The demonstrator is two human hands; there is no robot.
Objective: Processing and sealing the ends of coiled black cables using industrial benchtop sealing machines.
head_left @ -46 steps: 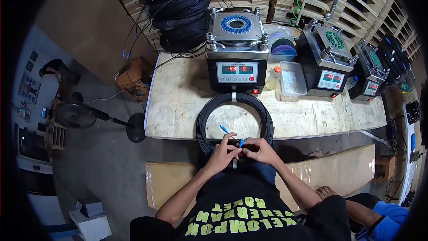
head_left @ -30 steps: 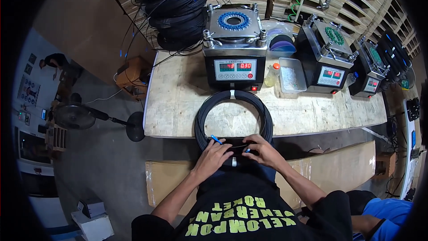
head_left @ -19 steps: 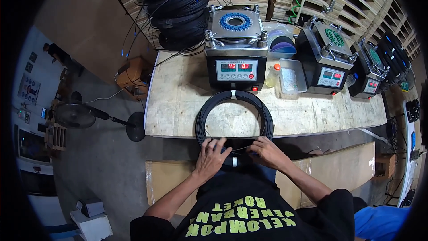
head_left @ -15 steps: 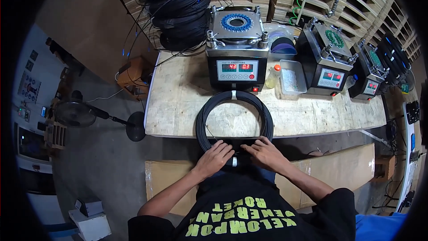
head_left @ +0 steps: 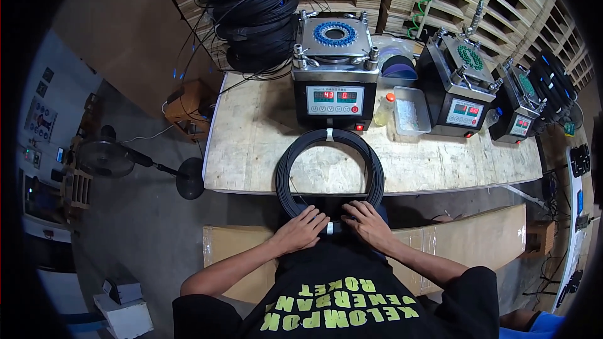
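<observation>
A coil of thin black cable (head_left: 286, 172) leans over the front edge of the table, its near part close to my body. White tape bands wrap it at the far side and the near side. My left hand (head_left: 303, 228) is closed over the coil's near left part, fingers curled onto the strands. On the near right part, my right hand (head_left: 366, 225) grips in a similar way, its fingertips bent inward. The near tape band (head_left: 330, 228) lies between both hands. A loose cable end shows inside the ring near my left fingers. My thumbs are mostly hidden.
Beyond the coil stands a black polishing machine (head_left: 333, 97) with a blue ring on top; two similar machines (head_left: 461, 88) are to the right. A bottle (head_left: 383, 112) and clear tub (head_left: 411, 110) sit between. Black cable coils (head_left: 251, 19) pile at back left. Cardboard (head_left: 465, 245) lies below.
My right hand has shifted slightly toward me and left, lower on the coil. My left hand has moved only a little toward me. The coil stays nearly in place.
</observation>
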